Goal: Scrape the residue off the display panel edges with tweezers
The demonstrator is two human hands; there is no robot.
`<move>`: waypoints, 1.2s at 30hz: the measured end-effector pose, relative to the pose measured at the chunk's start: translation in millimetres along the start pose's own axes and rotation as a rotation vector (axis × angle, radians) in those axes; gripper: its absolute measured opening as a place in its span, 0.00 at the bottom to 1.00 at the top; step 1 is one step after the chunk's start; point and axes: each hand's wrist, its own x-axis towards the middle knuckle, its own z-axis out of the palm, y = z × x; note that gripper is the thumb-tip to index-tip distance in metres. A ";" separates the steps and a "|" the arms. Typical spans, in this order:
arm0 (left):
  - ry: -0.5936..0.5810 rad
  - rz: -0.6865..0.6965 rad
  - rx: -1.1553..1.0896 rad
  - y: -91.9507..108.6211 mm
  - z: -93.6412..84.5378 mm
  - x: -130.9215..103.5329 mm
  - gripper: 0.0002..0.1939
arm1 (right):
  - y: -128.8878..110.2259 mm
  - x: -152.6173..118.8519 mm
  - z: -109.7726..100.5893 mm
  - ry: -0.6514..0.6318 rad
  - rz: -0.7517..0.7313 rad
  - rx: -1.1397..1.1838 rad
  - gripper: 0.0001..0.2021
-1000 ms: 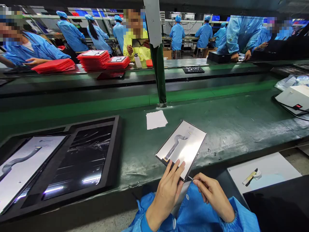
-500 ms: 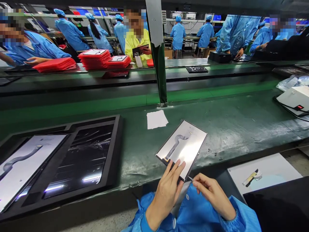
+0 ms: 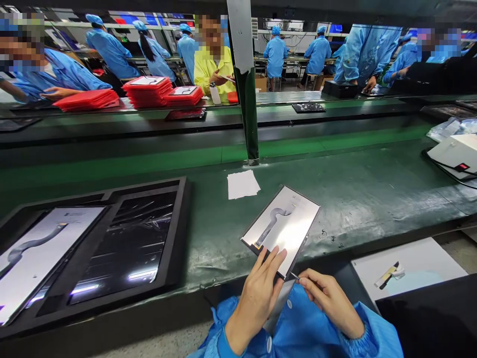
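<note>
A display panel (image 3: 281, 223) lies tilted on the green bench at its front edge, silvery back up, with a grey ribbon cable (image 3: 274, 219) across it. My left hand (image 3: 257, 293) holds its near end, fingers spread over the back and thumb by the edge. Between the fingertips of my right hand (image 3: 328, 296) is pinched a thin metal tool (image 3: 294, 275); its tip meets the panel's near right corner. The tool's exact kind is hard to make out. Small black scraps (image 3: 331, 238) lie beside the panel.
At left, a black foam tray (image 3: 182, 219) holds more panels. White paper sheets (image 3: 243, 184) lie beyond the panel, before a post (image 3: 250, 114). A white box (image 3: 456, 154) with a cable stands right. Co-workers sit across the conveyor (image 3: 149, 127) behind red stacks (image 3: 149, 92).
My hands and the panel stay almost still. On the conveyor, a black tray has shifted slightly right. The co-worker in yellow has turned the flat item they hold.
</note>
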 end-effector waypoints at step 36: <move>-0.095 -0.048 -0.155 17.8 -6.2 79.1 0.05 | 9.2 -10.9 -10.1 0.554 -0.298 -0.187 0.19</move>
